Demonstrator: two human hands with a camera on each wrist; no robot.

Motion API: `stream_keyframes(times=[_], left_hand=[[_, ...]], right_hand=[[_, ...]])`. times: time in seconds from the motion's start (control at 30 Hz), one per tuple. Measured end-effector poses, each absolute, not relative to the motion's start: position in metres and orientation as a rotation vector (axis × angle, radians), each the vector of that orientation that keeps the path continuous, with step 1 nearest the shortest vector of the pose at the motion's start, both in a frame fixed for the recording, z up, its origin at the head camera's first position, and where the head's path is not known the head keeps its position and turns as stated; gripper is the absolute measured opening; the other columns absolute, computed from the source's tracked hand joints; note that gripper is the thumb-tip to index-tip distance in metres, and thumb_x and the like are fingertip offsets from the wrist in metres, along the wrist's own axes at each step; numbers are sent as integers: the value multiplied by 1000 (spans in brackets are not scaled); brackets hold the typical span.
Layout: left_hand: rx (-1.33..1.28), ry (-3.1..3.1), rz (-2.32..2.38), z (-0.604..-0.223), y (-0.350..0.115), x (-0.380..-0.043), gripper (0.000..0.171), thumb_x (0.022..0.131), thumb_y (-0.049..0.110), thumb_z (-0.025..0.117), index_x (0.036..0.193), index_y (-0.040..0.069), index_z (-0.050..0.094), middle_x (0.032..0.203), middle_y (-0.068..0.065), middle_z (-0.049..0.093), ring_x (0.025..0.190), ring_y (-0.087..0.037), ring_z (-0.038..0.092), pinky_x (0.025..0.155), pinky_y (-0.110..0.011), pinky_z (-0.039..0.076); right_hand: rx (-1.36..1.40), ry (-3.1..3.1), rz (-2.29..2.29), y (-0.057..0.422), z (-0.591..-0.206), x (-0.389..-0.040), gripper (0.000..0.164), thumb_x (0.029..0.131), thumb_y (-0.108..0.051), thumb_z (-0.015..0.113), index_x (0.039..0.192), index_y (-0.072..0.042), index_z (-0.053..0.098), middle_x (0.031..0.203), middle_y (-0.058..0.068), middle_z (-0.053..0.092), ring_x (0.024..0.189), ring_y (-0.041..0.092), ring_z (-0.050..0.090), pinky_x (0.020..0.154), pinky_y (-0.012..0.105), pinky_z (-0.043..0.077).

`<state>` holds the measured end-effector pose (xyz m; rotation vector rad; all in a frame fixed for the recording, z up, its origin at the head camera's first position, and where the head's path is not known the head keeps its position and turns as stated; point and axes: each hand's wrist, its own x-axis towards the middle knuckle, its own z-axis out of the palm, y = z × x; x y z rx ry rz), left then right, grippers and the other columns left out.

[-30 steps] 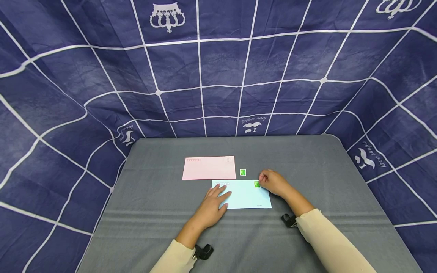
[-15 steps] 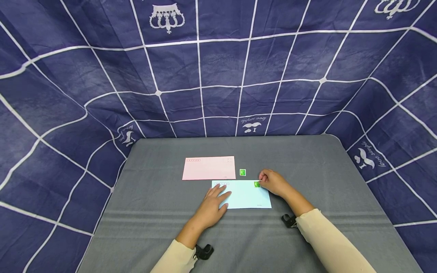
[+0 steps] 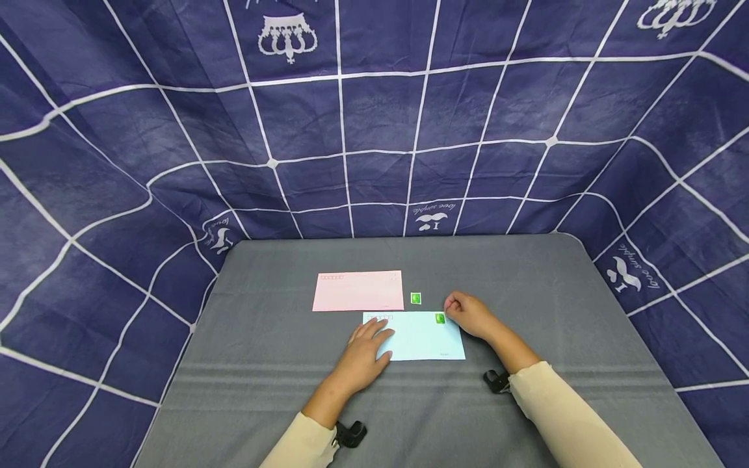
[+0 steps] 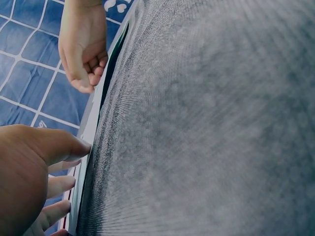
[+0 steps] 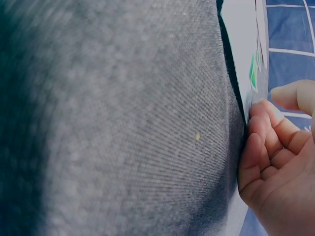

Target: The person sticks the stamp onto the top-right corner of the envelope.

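Note:
A light blue envelope lies flat on the grey cloth, with a green stamp at its upper right corner. My left hand rests on the envelope's left part, fingers spread. Beside the stamp, my right hand is at the envelope's upper right edge, its fingers loosely curled. In the right wrist view the thumb stands apart from the fingers, and nothing shows between them. A second green stamp lies on the cloth, just right of a pink envelope.
Grey cloth covers the table. Blue curtains with white grid lines enclose the back and both sides. Black straps are on both wrists by the cream sleeves.
The right thumb and fingers were at the stamp's right edge; now they are slightly clear of it. The left hand stays in place. The head view has tilted slightly upward.

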<state>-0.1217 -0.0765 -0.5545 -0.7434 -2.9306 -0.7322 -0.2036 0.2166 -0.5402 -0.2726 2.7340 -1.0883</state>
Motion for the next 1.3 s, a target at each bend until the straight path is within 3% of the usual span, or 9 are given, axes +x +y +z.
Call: stream_keyframes(times=[0.33,0.93,1.3], left_hand=[[-720,-2822,-651,-563,-75,-122,36,88,25,76,122,12,72,132,-10,61,132,-31,50,108,-53,42],[-535,-2710,-962,-542,-83,-131,29,94,18,68,122,12,72,117,-4,70,113,-23,64,100,-44,49],[-462,-2713,-1022,-532,-94,-141,26,97,20,66,120,10,73,120,-4,71,119,-24,63,107,-47,45]], right_hand=[[-253,2726,-1146,219,-545,-199,10,100,-11,56,99,-6,65,80,0,57,73,12,50,69,25,40],[-254,2744,-1359,219,-535,-190,16,100,-12,57,107,-4,68,95,8,68,79,8,58,73,22,48],[-252,2723,-1426,221,-525,-189,21,99,-12,59,115,-1,68,101,9,69,86,13,61,77,22,51]])
